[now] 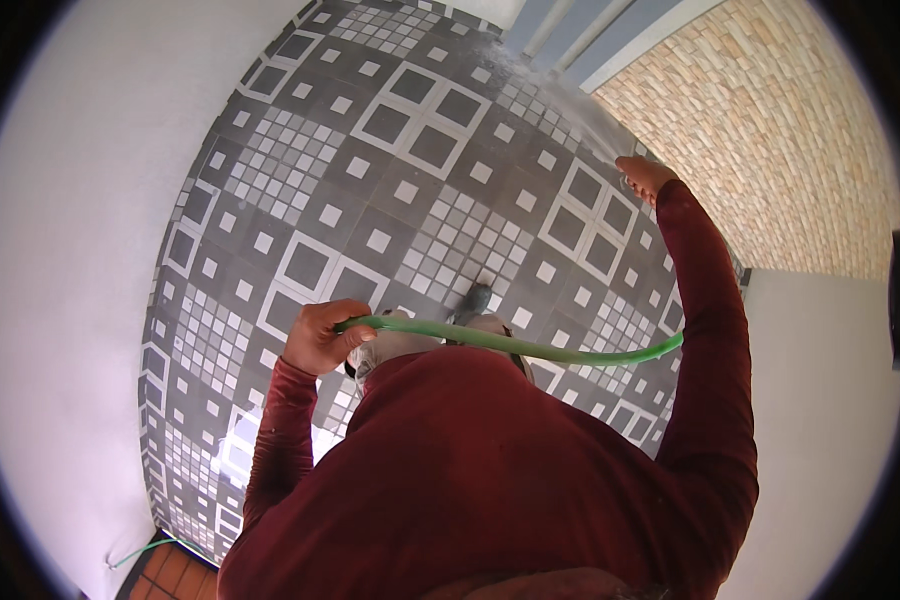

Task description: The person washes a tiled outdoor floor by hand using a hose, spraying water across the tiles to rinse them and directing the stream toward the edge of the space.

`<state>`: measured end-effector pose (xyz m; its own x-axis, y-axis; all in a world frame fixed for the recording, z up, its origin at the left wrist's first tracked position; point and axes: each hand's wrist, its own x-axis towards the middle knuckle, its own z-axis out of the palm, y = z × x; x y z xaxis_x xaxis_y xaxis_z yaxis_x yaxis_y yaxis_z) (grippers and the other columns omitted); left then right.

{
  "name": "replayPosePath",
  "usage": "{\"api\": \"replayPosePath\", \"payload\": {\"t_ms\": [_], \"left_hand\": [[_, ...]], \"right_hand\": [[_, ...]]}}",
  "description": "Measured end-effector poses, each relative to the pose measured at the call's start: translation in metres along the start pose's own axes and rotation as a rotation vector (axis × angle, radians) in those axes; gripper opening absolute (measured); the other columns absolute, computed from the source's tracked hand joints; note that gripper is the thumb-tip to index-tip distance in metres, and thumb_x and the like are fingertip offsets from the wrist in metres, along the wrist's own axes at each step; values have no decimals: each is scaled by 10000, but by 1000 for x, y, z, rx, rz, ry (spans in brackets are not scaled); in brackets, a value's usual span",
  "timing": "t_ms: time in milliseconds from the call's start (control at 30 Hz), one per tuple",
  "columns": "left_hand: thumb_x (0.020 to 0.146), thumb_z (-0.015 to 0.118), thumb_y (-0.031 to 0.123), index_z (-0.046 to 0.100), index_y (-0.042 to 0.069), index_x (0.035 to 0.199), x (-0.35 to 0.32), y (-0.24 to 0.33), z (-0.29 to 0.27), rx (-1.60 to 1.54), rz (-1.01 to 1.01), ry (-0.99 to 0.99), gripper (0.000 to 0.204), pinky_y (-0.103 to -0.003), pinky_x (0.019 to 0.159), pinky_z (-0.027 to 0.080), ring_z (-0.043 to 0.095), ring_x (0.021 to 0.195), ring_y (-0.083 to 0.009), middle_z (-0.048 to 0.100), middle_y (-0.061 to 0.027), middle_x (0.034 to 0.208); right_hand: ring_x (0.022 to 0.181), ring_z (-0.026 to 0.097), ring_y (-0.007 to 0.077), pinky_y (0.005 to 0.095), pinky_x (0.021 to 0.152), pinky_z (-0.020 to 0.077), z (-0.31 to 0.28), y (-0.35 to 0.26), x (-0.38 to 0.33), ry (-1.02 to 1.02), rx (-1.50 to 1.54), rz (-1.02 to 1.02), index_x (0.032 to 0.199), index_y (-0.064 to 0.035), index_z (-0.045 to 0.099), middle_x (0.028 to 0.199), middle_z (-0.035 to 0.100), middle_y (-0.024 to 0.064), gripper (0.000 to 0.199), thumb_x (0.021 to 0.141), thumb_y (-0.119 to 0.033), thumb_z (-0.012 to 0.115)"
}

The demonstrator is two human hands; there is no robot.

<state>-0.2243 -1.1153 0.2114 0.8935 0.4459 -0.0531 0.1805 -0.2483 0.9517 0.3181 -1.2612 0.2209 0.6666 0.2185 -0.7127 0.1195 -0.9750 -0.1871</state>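
Note:
A green hose [530, 347] curves across the front of my body. My left hand [325, 335] is closed round it near my waist, thumb along the top. To the right, the hose passes behind my right forearm. My right arm reaches forward, and my right hand [646, 178] is closed at the spraying end, which the fingers mostly hide. From there a jet of water [592, 122] shoots forward and left, splashing on the patterned grey and white tile floor [378, 240] at the far edge. A dark shoe [478, 297] of mine shows below the hose.
A beige stone-textured wall [750, 130] stands at the far right. Beside it is a blue-grey surface with pale bars [565, 40]. A white wall [80, 250] bounds the left side. At the lower left, a thin green line [142, 550] lies by reddish-brown tiles [170, 577].

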Motion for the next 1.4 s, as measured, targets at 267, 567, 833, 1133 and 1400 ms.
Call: {"api": "replayPosePath", "payload": {"t_ms": [267,567,833,1133,1400], "left_hand": [[804,728,319,657,19,909,56,42,112,-36,-94,117,325,-328,546,458,610,585,-238,626,-111,683],[774,767,295,655,18,901,135,30,146,-113,-208,210,324,-286,543,459,598,589,-148,640,-72,690],[723,806,203,683,44,935,199,0,160,-207,-414,338,292,-273,584,487,640,627,-147,680,-76,740],[695,823,202,699,47,889,268,14,165,-215,-352,405,278,-282,576,488,637,623,-138,668,-68,708],[706,810,180,694,32,851,297,14,198,-39,-382,601,237,-296,579,490,630,625,-165,667,-80,733]], "right_hand": [[371,246,97,301,347,173,-45,-7,130,-256,-292,-307,642,-98,403,506,327,3,317,814,-353,482],[380,246,124,315,361,172,-86,-96,203,-286,-343,-160,639,-111,397,520,366,26,266,785,-326,456],[362,225,97,284,325,169,-164,-154,276,-170,-223,-263,687,-110,387,525,265,-9,297,841,-357,445],[379,212,91,295,345,151,-203,-196,338,-81,-163,-417,643,-153,342,530,283,-25,316,835,-375,458],[413,306,110,301,370,221,-220,-253,340,-96,-282,-421,646,-111,416,528,337,5,344,829,-397,471]]}}
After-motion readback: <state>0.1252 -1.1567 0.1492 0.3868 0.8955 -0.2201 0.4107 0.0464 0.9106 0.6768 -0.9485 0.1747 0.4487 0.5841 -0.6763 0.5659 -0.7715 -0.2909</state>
